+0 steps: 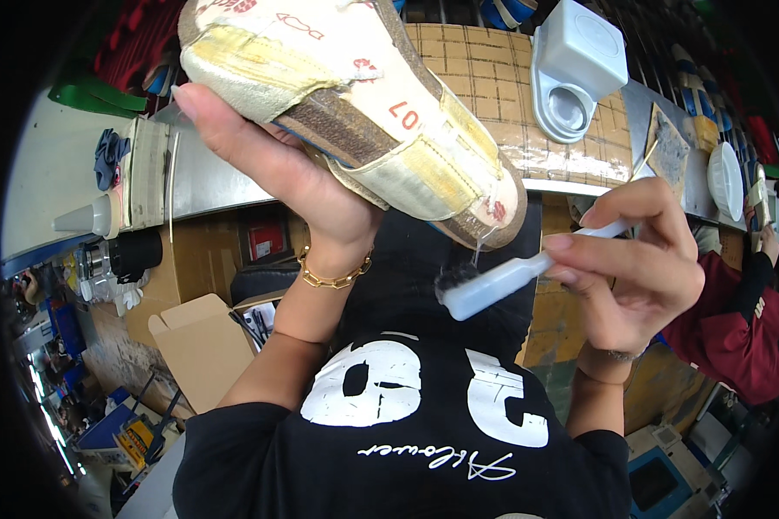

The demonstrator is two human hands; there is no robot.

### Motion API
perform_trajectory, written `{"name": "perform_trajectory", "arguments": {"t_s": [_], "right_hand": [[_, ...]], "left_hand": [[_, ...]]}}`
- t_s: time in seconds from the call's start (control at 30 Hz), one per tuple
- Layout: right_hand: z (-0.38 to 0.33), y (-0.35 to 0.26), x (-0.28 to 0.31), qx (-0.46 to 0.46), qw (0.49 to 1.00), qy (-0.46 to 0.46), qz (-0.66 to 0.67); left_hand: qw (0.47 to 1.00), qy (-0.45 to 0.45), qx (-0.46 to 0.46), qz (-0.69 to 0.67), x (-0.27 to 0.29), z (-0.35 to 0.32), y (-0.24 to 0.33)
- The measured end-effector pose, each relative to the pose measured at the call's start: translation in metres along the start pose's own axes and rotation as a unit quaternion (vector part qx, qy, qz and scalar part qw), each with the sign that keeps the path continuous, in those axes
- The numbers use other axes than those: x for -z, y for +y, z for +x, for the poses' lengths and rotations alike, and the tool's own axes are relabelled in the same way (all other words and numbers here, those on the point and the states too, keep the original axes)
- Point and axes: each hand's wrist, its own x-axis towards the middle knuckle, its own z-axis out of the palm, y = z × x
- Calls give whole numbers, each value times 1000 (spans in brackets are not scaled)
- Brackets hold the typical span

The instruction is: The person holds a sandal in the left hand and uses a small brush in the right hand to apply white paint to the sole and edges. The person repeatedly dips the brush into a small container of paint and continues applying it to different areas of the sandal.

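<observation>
My left hand point(281, 173) holds up a sandal upper on a last point(398, 143), its underside facing me. Pale straps are folded over that underside, with yellowish smears on them and a brown edge around it. The left thumb lies along the near side; the other fingers are hidden behind. Between thumb and fingers of my right hand point(632, 268) is a white-handled brush point(502, 284) with dark bristles. The brush head is just below the sandal's near end. A clear, sticky strand stretches from that end down to the bristles.
Beyond the sandal, a white plastic glue pot point(580, 52) with a round cup stands on taped cardboard point(485, 65) on the metal bench. A white dish point(725, 180) is at the right. Someone in a maroon top point(740, 324) works there. An open carton point(203, 342) sits lower left.
</observation>
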Motion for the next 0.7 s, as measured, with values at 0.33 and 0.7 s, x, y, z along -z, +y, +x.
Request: {"name": "perform_trajectory", "arguments": {"t_s": [0.33, 0.7], "right_hand": [[5, 20, -3, 32, 999, 4, 32], [4, 16, 4, 29, 993, -45, 107]], "left_hand": [[954, -165, 195, -156, 10, 13, -12], [891, -256, 349, -135, -4, 11, -23]]}}
